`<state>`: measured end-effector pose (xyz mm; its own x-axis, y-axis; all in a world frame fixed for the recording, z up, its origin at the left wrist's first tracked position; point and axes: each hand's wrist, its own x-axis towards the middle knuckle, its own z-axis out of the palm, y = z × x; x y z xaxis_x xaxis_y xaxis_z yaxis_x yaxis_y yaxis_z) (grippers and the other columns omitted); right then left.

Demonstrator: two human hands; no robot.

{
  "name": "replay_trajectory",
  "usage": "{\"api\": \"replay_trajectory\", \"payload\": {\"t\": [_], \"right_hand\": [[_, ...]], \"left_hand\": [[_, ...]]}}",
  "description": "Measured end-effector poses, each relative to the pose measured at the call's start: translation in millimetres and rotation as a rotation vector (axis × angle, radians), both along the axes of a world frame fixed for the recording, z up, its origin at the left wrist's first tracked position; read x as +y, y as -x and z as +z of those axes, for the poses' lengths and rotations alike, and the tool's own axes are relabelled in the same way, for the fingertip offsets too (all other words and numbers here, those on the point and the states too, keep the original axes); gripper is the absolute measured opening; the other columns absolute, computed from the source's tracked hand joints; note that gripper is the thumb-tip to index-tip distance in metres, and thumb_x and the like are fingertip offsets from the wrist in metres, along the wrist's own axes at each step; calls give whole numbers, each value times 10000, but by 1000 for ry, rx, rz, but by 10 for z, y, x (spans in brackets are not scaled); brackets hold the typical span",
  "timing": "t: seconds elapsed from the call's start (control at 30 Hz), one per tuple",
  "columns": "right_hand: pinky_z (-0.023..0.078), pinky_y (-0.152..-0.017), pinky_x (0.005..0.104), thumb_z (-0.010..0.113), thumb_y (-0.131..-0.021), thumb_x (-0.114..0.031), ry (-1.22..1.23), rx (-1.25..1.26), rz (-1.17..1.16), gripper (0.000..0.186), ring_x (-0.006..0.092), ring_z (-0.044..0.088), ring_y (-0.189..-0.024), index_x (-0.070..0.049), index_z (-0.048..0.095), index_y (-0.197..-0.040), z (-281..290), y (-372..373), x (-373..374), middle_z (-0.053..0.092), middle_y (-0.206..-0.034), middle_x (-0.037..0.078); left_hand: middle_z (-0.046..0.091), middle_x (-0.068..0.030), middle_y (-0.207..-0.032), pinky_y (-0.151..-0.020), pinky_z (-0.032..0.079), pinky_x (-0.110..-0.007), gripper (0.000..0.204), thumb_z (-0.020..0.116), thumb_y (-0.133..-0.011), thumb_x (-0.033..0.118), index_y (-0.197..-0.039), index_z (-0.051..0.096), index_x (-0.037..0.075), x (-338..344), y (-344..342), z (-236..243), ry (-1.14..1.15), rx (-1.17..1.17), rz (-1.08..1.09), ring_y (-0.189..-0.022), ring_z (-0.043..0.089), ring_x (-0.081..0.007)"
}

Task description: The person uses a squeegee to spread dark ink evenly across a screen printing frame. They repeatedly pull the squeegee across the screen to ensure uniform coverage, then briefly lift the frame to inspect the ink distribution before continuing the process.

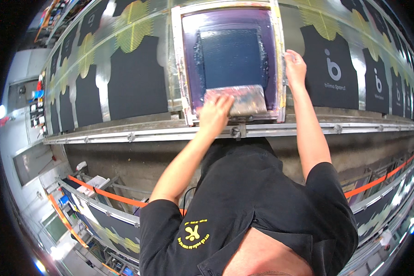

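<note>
A screen printing frame (177, 55) lies on the long table in front of me, its purple-edged mesh spread with dark blue-black ink (230, 55). Thick ink ridges line both sides of the printed area. My left hand (215, 112) is closed over the left part of a squeegee (248, 101), which is smeared and wrapped in clear film. The squeegee sits across the near end of the mesh. Beside the frame's right rail is my right hand (296, 69), its fingers curled inward; whether they grip the rail is hidden.
Black garment panels lie along the table: a plain one (140, 80) to the left, and one with a pale printed logo (331, 69) to the right. A metal rail (170, 134) edges the table's near side. Behind me runs another table with an orange strip (119, 197).
</note>
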<state>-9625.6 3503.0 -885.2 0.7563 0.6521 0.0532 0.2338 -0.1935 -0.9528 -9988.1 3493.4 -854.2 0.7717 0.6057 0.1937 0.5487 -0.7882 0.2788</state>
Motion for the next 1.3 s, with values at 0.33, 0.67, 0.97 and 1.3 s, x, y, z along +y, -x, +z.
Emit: {"api": "replay_trajectory", "payload": {"t": [0.33, 0.67, 0.97, 1.3], "right_hand": [[556, -897, 297, 729, -1039, -197, -41, 89, -10, 286, 122, 692, -997, 25, 757, -1218, 331, 691, 504, 768, -1121, 73], [573, -921, 396, 729, -956, -196, 56, -154, -17, 252, 269, 759, -1022, -66, 757, -1169, -506, 3127, 1823, 793, -1066, 146], [568, -941, 411, 744, -931, -233, 335, -88, -134, 294, 290, 750, -1060, -106, 750, -1196, -938, 3649, 2077, 785, -1100, 155], [554, -890, 388, 736, -963, -313, 450, -44, -91, 305, 243, 745, -962, -164, 724, -1229, -808, 3721, 2120, 781, -1021, 121]], "left_hand": [[682, -101, -1417, -1142, 476, -452, 642, 751, -782, 33, -1416, 654, 68, 438, 944, 241, 260, -129, -66, -1333, 623, -301], [730, -93, -1394, -1135, 502, -446, 677, 705, -688, -32, -1346, 745, 121, 1978, 2894, -172, 344, 54, 36, -1315, 658, -308], [734, -110, -1371, -1059, 563, -464, 586, 687, -786, 36, -1367, 694, 107, 2645, 3215, -300, 479, 261, -114, -1240, 696, -323], [784, -145, -1183, -967, 589, -506, 397, 765, -903, 277, -1292, 767, 194, 4563, 2425, -179, 283, 258, -45, -1125, 741, -360]]}}
